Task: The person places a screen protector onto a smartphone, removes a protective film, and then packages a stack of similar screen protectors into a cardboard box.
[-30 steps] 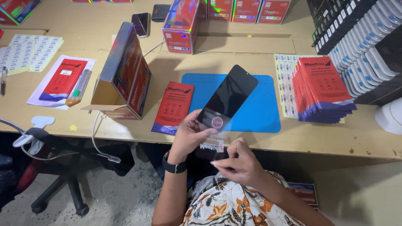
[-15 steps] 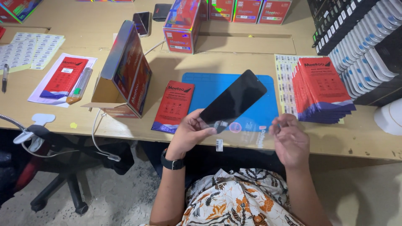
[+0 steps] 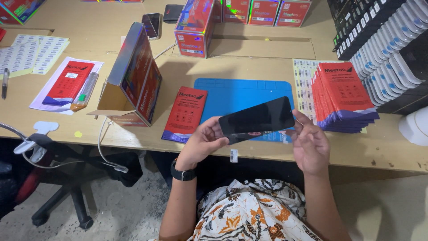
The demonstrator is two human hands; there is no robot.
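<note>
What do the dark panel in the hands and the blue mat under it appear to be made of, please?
The dark panel looks like glossy glass: thin, rigid, with a faint reflection, held at its ends by the left hand and right hand. The blue mat looks like matte rubber or silicone, with moulded ridges along its far edge.

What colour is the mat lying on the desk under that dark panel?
The mat is plain blue, seen best in the head view.
</note>
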